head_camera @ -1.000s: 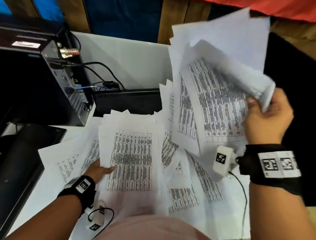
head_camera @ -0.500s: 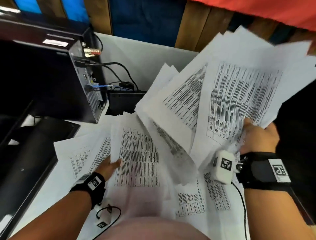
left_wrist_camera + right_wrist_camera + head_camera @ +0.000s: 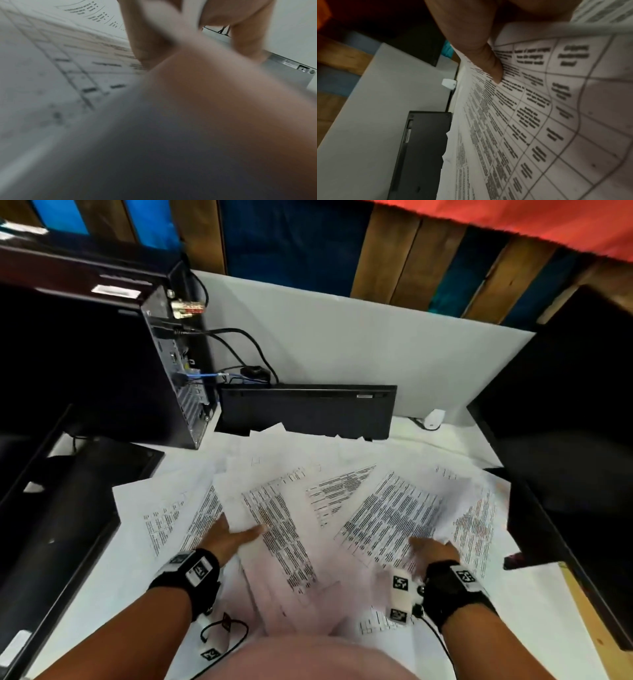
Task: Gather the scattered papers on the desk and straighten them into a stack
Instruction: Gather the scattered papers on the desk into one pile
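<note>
Head view alone shows both hands (image 3: 236,537) (image 3: 433,553) on papers (image 3: 291,508).

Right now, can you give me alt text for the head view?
Printed papers lie fanned across a white desk; the left hand and right hand rest on them. A black computer tower stands to the left.

The papers (image 3: 308,508) lie fanned across the desk (image 3: 534,604). Behind the papers stands a keyboard (image 3: 308,412) on edge; left of the papers, a computer tower (image 3: 171,371); right, a monitor (image 3: 565,474).
</note>
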